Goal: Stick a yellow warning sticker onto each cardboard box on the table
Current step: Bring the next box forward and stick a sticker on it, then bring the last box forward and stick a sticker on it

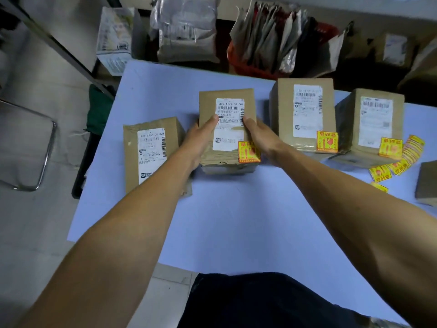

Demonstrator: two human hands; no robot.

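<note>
Several cardboard boxes with white shipping labels stand in a row on the pale blue table (236, 221). My left hand (201, 140) and my right hand (259, 136) grip the middle box (227, 95) by its two sides, thumbs on top. A yellow warning sticker (248, 152) sits on its near right corner. The box to the right (305, 114) bears a sticker (327, 142), and so does the far right box (371, 124), with a sticker (390, 147). The left box (151, 152) shows no sticker. Loose yellow stickers (402, 159) lie at the table's right.
Another cardboard box (428, 183) is cut off at the right edge. Behind the table stand parcels and a red basket (250, 65) of mail bags. A metal chair frame (42, 150) is on the floor at the left.
</note>
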